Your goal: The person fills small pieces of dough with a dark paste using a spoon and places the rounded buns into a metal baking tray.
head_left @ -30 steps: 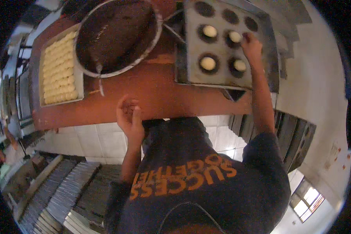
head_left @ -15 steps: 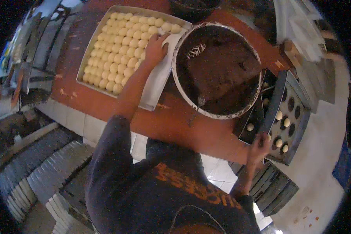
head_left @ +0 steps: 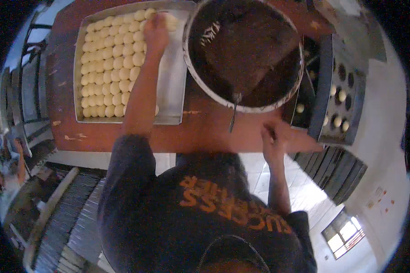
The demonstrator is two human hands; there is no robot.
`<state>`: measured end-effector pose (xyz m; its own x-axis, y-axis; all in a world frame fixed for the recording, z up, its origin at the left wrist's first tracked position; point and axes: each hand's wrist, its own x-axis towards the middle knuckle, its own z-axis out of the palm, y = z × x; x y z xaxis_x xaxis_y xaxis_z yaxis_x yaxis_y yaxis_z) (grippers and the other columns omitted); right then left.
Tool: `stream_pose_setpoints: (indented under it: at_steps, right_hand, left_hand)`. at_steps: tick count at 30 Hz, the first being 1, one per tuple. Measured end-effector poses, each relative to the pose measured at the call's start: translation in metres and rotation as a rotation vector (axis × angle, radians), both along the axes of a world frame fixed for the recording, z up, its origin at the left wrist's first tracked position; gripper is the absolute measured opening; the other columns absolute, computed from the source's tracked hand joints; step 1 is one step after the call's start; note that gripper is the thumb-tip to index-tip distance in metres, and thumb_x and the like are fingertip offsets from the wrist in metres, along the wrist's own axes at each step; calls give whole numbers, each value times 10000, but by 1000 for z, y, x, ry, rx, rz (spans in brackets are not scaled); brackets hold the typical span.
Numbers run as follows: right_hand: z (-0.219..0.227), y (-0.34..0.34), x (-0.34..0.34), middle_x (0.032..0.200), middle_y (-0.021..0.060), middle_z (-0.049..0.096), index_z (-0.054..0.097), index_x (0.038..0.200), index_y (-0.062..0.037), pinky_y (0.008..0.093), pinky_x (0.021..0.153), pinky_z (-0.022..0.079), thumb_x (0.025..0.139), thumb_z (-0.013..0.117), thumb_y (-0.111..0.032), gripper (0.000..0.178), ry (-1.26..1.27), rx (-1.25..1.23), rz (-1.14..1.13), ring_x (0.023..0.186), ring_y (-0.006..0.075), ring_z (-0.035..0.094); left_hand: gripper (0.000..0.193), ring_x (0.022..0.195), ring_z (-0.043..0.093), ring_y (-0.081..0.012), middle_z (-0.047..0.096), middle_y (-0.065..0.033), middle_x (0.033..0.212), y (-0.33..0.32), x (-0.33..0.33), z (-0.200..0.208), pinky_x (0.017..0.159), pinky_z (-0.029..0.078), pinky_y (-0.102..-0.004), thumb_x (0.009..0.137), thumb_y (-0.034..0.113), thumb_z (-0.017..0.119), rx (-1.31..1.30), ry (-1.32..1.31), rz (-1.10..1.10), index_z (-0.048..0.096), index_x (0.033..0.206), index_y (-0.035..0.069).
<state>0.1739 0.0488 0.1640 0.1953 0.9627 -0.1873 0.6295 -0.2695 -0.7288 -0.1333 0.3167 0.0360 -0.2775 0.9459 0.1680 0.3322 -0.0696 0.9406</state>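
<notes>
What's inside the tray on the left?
Rows of pale dough balls fill most of the tray; its bare bottom shows toward the right. The left hand and forearm cover part, hiding whatever lies beneath.

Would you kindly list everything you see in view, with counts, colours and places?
metal tray: 1, silver-grey, left on table
dough balls: dozens, pale yellow, rows in metal tray
round bowl: 1, pale smeared rim, table centre
filling: 1 mass, dark brown, inside round bowl
utensil: 1, dark, over round bowl's near rim
cupped tray: 1, grey, right; at least five dough balls on it
lower tray: 1, black, partly hidden beside round bowl
table: 1, red-brown, beneath these
stacked pans: several, dark grey, lower right
window: 1, bright, lower right
another person: 1, blurred, left edge
shirt: 1, dark, orange lettering, bottom centre
left hand: 1, bare, at dough balls
right hand: 1, bare, before round bowl
</notes>
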Motion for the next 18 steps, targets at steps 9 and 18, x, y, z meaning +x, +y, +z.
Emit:
stream_pose_setpoints:
  at_steps: [9, 18]
  right_hand:
    - [-33, 33, -66, 656, 233, 579, 407, 975, -18, 484, 538, 474, 793, 546, -243, 320, -423, -215, 164, 620, 400, 594]
    - [15, 81, 81, 923, 213, 572, 484, 1084, -64, 438, 654, 468, 739, 517, -74, 346, -696, -136, 397, 811, 334, 590]
  left_hand:
    - [430, 809, 581, -246, 533, -165, 949, -252, 35, 84, 641, 492, -331, 785, 10, 499, -647, -498, -369, 290, 1149, 102]
    - [173, 856, 565, -360, 555, -147, 1004, -306, 126, 5, 724, 469, -436, 738, 75, 514, -285, 649, -367, 551, 905, 45]
